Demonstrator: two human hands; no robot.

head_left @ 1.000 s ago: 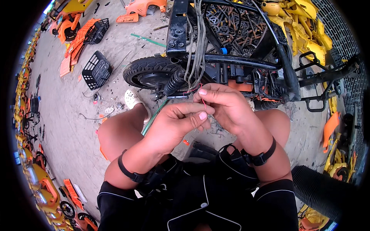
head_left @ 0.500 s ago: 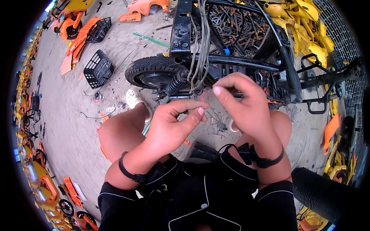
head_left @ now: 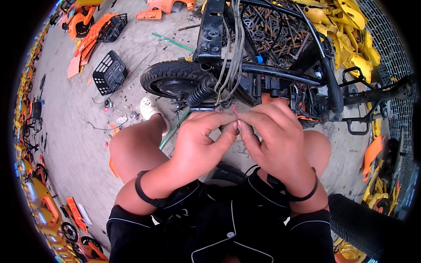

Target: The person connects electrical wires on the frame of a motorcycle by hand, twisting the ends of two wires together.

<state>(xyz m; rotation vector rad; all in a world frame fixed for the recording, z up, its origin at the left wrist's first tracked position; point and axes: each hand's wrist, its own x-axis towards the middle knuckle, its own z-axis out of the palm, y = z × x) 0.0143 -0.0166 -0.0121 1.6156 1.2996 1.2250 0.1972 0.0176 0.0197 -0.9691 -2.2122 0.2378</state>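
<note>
A thin red wire (head_left: 235,108) is pinched at the fingertips of my left hand (head_left: 201,144) and my right hand (head_left: 274,142), which meet just below the middle of the black two-wheeler frame (head_left: 276,70). A bundle of grey cables (head_left: 233,65) hangs over the frame just beyond my fingers. Behind my left hand are the black coil shock absorber (head_left: 199,92) and the rear tyre (head_left: 155,74). The wire's lower end is hidden by my fingertips.
The concrete floor (head_left: 74,144) holds black plastic baskets (head_left: 109,74), orange panels (head_left: 90,41), green strips (head_left: 173,41) and debris. Rusty bolts and sprockets (head_left: 272,33) lie behind the frame. Yellow panels (head_left: 353,35) are piled at right, above a black ribbed object (head_left: 357,219). Scooters (head_left: 44,201) line the left.
My right hand was raised and apart half a second ago; it has come down to meet my left hand at the red wire. My left hand has shifted slightly right.
</note>
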